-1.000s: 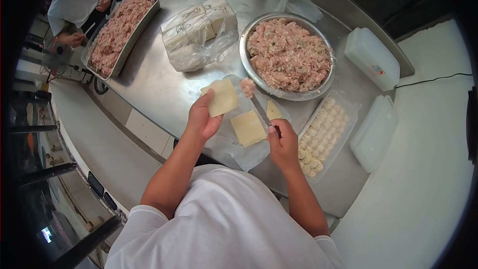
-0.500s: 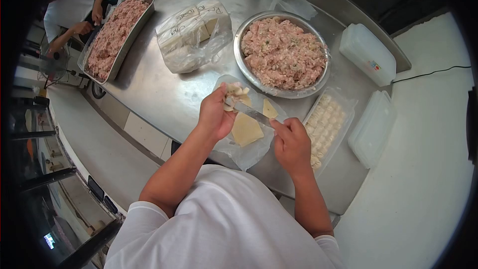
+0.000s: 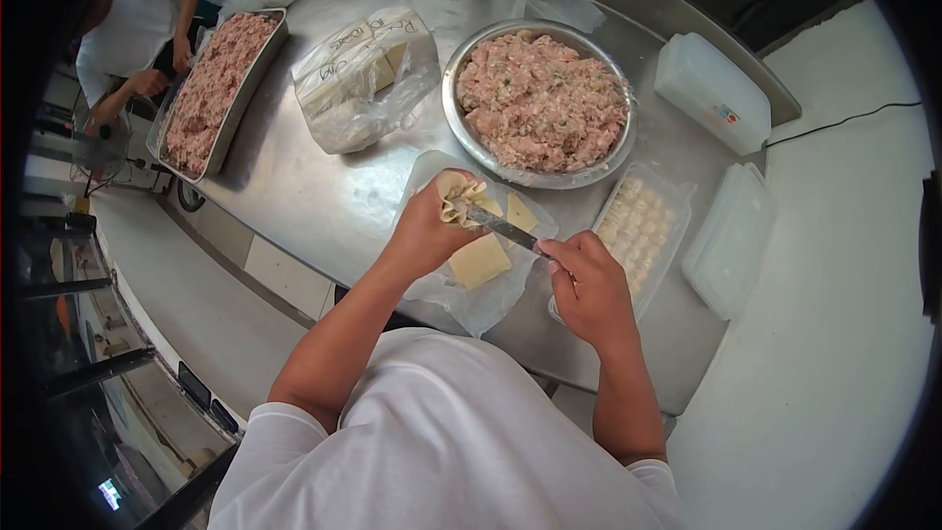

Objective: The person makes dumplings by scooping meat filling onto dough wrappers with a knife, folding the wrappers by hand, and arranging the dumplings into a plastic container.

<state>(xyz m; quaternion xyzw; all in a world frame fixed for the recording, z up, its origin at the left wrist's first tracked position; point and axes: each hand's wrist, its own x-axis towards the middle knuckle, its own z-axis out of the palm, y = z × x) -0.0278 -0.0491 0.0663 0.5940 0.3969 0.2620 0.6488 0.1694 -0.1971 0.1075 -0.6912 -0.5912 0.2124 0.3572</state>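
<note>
My left hand (image 3: 424, 228) is closed around a dumpling wrapper (image 3: 453, 186) whose pleated edge flares open at the top, with some filling inside. In my right hand (image 3: 592, 287) is a flat metal spatula (image 3: 510, 230), its blade tip pushed into the wrapper's mouth. Below both hands lies a stack of square yellow wrappers (image 3: 478, 262) on a plastic sheet (image 3: 432, 287). Beyond them stands a round steel bowl (image 3: 453, 116) heaped with ground meat filling (image 3: 545, 98). A clear tray (image 3: 684, 221) of finished dumplings (image 3: 638, 226) sits beside my right hand.
A rectangular metal pan (image 3: 238, 103) of ground meat is at the far left, near another person's hands (image 3: 162, 72). A bagged pack of wrappers (image 3: 365, 79) lies between pan and bowl. At right are a plastic container (image 3: 713, 90) and a lid (image 3: 731, 240).
The wrapper in my left hand has turned upright and gathered into a cup, its mouth now showing. My right hand has shifted slightly down and right with the spatula. The view has moved slightly.
</note>
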